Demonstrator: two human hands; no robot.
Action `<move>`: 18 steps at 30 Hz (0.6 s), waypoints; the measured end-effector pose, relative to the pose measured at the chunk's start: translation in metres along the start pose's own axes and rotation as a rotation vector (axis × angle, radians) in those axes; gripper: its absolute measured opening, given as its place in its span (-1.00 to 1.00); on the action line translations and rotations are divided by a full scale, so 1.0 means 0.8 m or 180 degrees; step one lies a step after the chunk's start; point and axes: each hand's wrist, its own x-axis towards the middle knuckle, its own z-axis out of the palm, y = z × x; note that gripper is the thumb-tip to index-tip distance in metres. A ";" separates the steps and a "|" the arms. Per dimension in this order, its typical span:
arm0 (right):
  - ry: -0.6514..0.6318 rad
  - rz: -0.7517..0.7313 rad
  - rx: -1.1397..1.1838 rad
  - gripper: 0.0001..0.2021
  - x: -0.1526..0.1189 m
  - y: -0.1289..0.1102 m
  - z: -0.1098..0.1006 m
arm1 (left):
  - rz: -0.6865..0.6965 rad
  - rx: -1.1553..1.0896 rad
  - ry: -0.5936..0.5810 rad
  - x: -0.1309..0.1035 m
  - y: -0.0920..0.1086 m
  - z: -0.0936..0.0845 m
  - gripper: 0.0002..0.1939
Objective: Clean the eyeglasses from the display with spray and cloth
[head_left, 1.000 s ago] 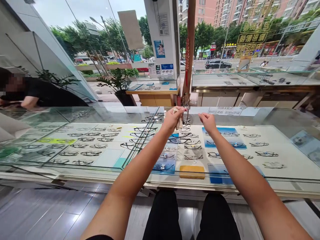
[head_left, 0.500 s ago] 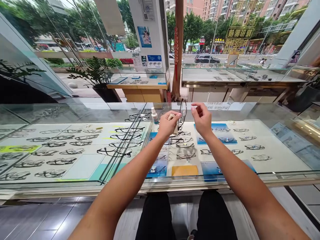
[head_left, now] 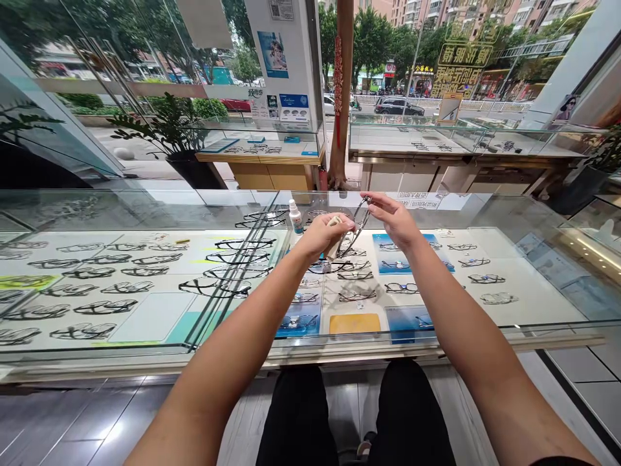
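Observation:
Above the glass counter I hold a pair of eyeglasses (head_left: 359, 226) tilted on end between both hands. My left hand (head_left: 324, 234) is closed, its thumb and fingers pinching the near part of the frame. A bunched beige cloth (head_left: 332, 248) also sits in that hand, partly hidden by the fingers. With its fingertips, my right hand (head_left: 395, 222) grips the upper end of the glasses. A white spray bottle (head_left: 295, 220) stands upright just left of my left hand.
Several dark eyeglasses (head_left: 245, 244) lie in a column on the glass countertop to the left. Inside the display case (head_left: 528, 291) are rows of frames, blue cards and a yellow cloth (head_left: 354, 323). Beyond stand more glass cases (head_left: 388, 157) and a potted plant (head_left: 187, 162).
My right hand has come from beside the eyeglasses to hold their upper end. The glasses have tilted from nearly upright toward the right. The view has shifted slightly.

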 end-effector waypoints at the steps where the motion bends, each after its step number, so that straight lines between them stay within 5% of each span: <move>1: 0.0004 -0.0001 0.0013 -0.48 0.000 0.000 -0.001 | 0.0010 0.0023 -0.0015 0.000 -0.001 -0.001 -0.56; 13: 0.0100 -0.0168 -0.0141 -0.51 0.000 0.001 0.001 | -0.0084 -0.0170 -0.0091 0.001 -0.005 0.002 -0.54; 18: 0.0535 0.0104 0.0061 -0.39 0.003 0.013 0.010 | 0.0043 -0.0344 0.0224 0.003 -0.006 0.005 -0.53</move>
